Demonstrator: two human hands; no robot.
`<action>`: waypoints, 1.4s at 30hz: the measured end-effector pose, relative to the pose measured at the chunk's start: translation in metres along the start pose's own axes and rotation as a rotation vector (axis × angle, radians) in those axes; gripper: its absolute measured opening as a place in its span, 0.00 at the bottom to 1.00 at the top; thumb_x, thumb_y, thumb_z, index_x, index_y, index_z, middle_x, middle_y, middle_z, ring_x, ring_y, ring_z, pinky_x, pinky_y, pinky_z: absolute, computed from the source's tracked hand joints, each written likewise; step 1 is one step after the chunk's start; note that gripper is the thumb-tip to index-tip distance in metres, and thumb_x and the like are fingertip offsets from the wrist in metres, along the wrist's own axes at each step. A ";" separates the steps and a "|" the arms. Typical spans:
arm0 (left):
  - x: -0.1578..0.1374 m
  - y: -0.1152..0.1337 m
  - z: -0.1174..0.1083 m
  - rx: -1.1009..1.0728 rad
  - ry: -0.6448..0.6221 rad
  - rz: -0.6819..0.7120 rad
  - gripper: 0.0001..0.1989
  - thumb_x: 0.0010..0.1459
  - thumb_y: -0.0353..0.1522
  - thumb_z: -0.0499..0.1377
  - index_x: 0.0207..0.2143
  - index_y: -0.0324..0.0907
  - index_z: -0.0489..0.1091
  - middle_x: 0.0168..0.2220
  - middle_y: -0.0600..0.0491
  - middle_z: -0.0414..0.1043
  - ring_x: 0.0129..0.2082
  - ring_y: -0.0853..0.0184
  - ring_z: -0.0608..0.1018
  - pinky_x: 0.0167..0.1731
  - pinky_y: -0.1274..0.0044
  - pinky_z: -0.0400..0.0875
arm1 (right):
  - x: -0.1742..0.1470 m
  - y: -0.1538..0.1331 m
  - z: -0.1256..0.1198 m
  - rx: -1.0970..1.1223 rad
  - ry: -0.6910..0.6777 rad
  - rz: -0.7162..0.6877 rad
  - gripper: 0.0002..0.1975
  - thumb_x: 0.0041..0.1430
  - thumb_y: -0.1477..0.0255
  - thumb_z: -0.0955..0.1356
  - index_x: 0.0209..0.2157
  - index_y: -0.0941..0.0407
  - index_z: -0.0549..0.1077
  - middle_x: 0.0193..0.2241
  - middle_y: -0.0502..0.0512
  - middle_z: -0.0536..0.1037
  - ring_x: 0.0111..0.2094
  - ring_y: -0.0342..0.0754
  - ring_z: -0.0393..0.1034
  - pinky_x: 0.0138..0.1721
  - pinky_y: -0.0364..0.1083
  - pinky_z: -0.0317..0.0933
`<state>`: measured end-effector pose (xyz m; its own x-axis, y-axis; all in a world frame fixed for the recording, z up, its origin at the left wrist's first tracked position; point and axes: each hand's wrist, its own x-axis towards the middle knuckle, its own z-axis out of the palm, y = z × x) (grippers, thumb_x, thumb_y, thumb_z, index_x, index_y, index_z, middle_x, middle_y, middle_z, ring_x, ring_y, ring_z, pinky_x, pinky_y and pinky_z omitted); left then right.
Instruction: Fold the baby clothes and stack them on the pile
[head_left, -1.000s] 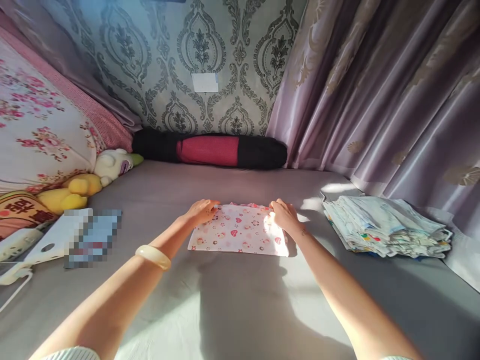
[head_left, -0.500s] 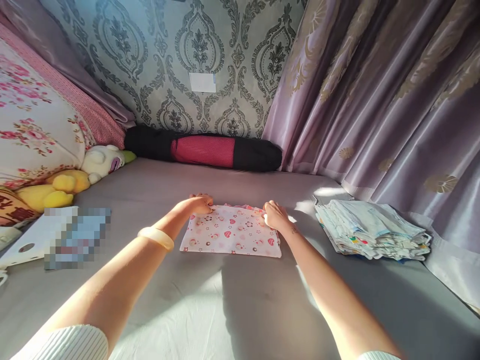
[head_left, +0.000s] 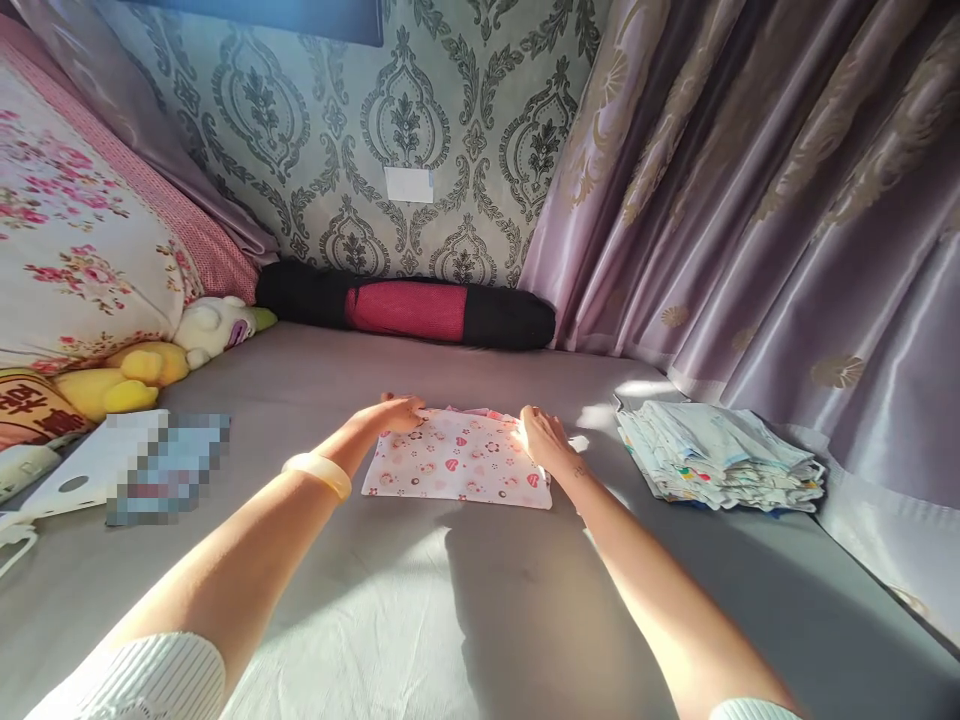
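Observation:
A white cloth (head_left: 459, 462) printed with pink hearts and small flowers lies folded into a flat rectangle on the grey bed sheet (head_left: 360, 600). Its far edge shows some ruffled pink. My left hand (head_left: 397, 411) has its fingers closed at the cloth's far left corner; a pale bangle (head_left: 319, 474) circles that wrist. At the far right corner, my right hand (head_left: 543, 438) curls its fingers over the cloth's edge. The fingertips of both hands are partly hidden.
A stack of folded pale cloths (head_left: 720, 455) lies to the right, beside the purple curtain (head_left: 675, 200). A black and red roll (head_left: 405, 308) rests along the wall. On the left are plush toys (head_left: 124, 380), a white flat box (head_left: 97, 465) and a blurred packet (head_left: 176, 470).
The view has tilted up slightly and turned a little left. My right hand has shifted slightly on the far right corner, its fingers reaching more over the edge. My left hand stays at its corner.

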<state>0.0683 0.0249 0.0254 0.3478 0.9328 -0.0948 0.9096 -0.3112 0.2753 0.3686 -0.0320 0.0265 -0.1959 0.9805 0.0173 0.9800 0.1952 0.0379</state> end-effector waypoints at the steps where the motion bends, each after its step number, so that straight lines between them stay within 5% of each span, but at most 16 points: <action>1: -0.003 0.003 -0.002 0.015 -0.011 0.002 0.16 0.51 0.42 0.56 0.35 0.42 0.76 0.35 0.42 0.78 0.37 0.50 0.78 0.45 0.61 0.68 | -0.002 0.001 -0.002 0.001 0.011 -0.005 0.20 0.55 0.89 0.59 0.45 0.58 0.67 0.45 0.63 0.75 0.47 0.54 0.70 0.45 0.48 0.55; 10: -0.031 0.012 -0.049 0.030 -0.102 0.018 0.15 0.51 0.41 0.53 0.33 0.43 0.74 0.28 0.51 0.73 0.34 0.58 0.76 0.44 0.69 0.64 | -0.016 0.016 -0.038 0.232 0.118 -0.092 0.08 0.65 0.75 0.62 0.44 0.54 0.68 0.38 0.54 0.78 0.40 0.49 0.72 0.42 0.45 0.55; 15: -0.046 0.009 -0.078 -0.111 -0.202 0.088 0.16 0.47 0.44 0.56 0.31 0.43 0.73 0.28 0.54 0.71 0.32 0.62 0.73 0.30 0.77 0.63 | -0.020 0.032 -0.064 0.529 0.059 -0.114 0.08 0.60 0.68 0.66 0.41 0.53 0.73 0.39 0.51 0.78 0.40 0.48 0.71 0.39 0.43 0.60; 19: -0.056 0.016 -0.103 -0.161 -0.277 0.086 0.18 0.45 0.48 0.60 0.29 0.43 0.73 0.28 0.54 0.71 0.30 0.63 0.71 0.27 0.79 0.60 | -0.013 0.047 -0.079 0.729 -0.073 -0.201 0.12 0.56 0.65 0.69 0.39 0.56 0.76 0.36 0.52 0.79 0.38 0.49 0.72 0.39 0.45 0.63; 23: -0.055 0.022 -0.122 -0.155 -0.278 0.093 0.20 0.44 0.48 0.61 0.32 0.43 0.76 0.32 0.53 0.74 0.34 0.61 0.73 0.30 0.79 0.62 | -0.002 0.057 -0.091 0.824 -0.148 -0.232 0.13 0.53 0.64 0.70 0.38 0.57 0.77 0.34 0.52 0.80 0.36 0.48 0.72 0.38 0.45 0.63; 26: -0.048 0.024 -0.130 -0.116 -0.191 0.123 0.20 0.46 0.46 0.58 0.35 0.42 0.76 0.33 0.54 0.75 0.35 0.61 0.73 0.34 0.78 0.64 | 0.004 0.059 -0.099 0.768 -0.038 -0.239 0.12 0.53 0.65 0.70 0.37 0.57 0.78 0.35 0.52 0.79 0.37 0.48 0.71 0.38 0.45 0.63; 29: -0.039 0.026 -0.131 -0.042 0.045 0.111 0.20 0.49 0.43 0.54 0.39 0.42 0.76 0.32 0.55 0.75 0.36 0.61 0.74 0.45 0.72 0.63 | 0.007 0.058 -0.108 0.661 0.151 -0.216 0.11 0.56 0.68 0.67 0.39 0.56 0.77 0.36 0.51 0.79 0.38 0.48 0.71 0.40 0.45 0.62; 34: -0.033 0.032 -0.111 0.057 0.375 0.086 0.19 0.56 0.37 0.49 0.44 0.44 0.75 0.36 0.53 0.79 0.42 0.60 0.74 0.60 0.59 0.44 | 0.006 0.051 -0.103 0.524 0.407 -0.170 0.11 0.59 0.74 0.65 0.41 0.56 0.76 0.40 0.53 0.79 0.41 0.49 0.71 0.45 0.46 0.60; 38: -0.034 0.026 -0.079 0.104 0.416 0.111 0.18 0.57 0.33 0.48 0.43 0.46 0.75 0.44 0.49 0.79 0.49 0.57 0.73 0.61 0.56 0.42 | -0.004 0.045 -0.080 0.404 0.419 -0.173 0.09 0.60 0.74 0.64 0.41 0.55 0.75 0.41 0.54 0.78 0.42 0.50 0.70 0.48 0.48 0.58; 42: -0.047 0.019 -0.055 0.113 0.405 0.179 0.18 0.58 0.32 0.47 0.42 0.47 0.76 0.42 0.50 0.79 0.48 0.57 0.73 0.61 0.54 0.40 | -0.021 0.044 -0.061 0.384 0.388 -0.209 0.09 0.61 0.75 0.63 0.40 0.54 0.74 0.40 0.53 0.78 0.42 0.50 0.70 0.50 0.48 0.57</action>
<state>0.0562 -0.0148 0.0877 0.4051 0.8516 0.3327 0.8704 -0.4706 0.1448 0.4136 -0.0458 0.0888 -0.3137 0.8535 0.4160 0.8470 0.4496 -0.2836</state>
